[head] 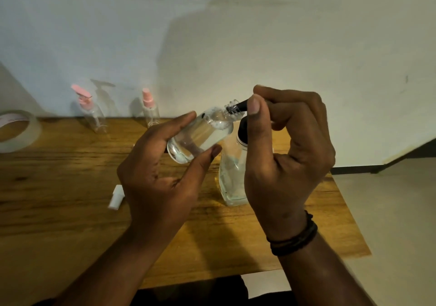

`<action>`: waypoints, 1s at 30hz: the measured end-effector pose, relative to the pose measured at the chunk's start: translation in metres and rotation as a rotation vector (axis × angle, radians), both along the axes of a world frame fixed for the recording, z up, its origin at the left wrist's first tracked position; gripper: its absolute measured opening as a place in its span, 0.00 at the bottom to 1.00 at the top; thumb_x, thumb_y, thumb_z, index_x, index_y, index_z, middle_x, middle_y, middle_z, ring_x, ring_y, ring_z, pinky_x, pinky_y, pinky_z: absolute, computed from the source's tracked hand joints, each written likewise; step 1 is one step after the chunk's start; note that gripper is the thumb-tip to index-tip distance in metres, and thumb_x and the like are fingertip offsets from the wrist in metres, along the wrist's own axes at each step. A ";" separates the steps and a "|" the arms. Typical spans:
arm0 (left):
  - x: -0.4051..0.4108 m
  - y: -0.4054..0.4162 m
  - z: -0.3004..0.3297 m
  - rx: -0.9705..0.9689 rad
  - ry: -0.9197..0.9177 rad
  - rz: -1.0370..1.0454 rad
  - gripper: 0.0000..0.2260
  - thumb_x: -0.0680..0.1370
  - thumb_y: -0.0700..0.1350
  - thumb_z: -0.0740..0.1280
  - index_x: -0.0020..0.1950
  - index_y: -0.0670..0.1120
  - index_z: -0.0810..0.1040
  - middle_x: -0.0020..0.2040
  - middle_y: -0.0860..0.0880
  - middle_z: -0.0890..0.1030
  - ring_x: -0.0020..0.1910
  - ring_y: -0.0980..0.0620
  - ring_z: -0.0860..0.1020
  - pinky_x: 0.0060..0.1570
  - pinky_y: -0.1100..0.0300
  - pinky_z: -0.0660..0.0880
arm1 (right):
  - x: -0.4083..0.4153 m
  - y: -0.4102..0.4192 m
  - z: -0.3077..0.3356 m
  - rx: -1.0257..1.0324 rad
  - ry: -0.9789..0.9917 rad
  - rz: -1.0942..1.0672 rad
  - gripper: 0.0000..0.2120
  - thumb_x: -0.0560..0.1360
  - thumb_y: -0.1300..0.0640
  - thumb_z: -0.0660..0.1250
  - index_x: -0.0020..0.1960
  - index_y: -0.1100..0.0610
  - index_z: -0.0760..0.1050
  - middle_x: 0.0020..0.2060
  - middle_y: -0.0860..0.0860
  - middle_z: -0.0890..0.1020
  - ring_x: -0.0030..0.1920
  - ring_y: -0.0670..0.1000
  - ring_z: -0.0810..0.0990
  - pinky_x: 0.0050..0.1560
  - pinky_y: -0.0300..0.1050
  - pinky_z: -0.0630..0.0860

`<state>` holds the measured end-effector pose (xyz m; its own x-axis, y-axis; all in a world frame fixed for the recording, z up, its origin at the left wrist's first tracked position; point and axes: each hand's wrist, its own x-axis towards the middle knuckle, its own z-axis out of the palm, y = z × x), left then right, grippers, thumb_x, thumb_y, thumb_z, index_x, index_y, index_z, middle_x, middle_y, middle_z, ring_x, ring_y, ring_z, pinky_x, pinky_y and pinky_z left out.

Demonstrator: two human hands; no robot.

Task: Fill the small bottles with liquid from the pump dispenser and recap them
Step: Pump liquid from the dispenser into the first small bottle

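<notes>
My left hand grips a small clear bottle, tilted with its threaded neck up and to the right and clear liquid inside. The black nozzle of the pump dispenser sits in that neck. My right hand is curled over the black pump head, thumb against the nozzle. The dispenser is a clear bottle with liquid, standing on the wooden table right behind my right hand. A white cap lies on the table left of my left wrist.
Two empty clear bottles with pink tops stand at the table's back edge by the wall: a pump one and a spray one. A roll of tape lies at the far left. The table's right edge drops to pale floor.
</notes>
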<state>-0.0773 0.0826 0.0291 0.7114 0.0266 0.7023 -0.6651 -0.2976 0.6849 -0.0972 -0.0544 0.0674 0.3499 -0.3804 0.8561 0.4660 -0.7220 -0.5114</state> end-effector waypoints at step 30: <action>0.001 0.000 0.000 -0.021 -0.014 0.004 0.22 0.75 0.45 0.79 0.65 0.45 0.76 0.60 0.58 0.79 0.60 0.57 0.82 0.58 0.63 0.79 | 0.000 0.002 -0.001 -0.015 0.022 -0.010 0.14 0.81 0.60 0.68 0.38 0.61 0.80 0.43 0.53 0.84 0.45 0.58 0.82 0.43 0.60 0.75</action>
<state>-0.0761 0.0831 0.0292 0.7016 0.0446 0.7112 -0.6732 -0.2856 0.6821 -0.0974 -0.0523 0.0665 0.3654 -0.3710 0.8537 0.4476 -0.7341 -0.5106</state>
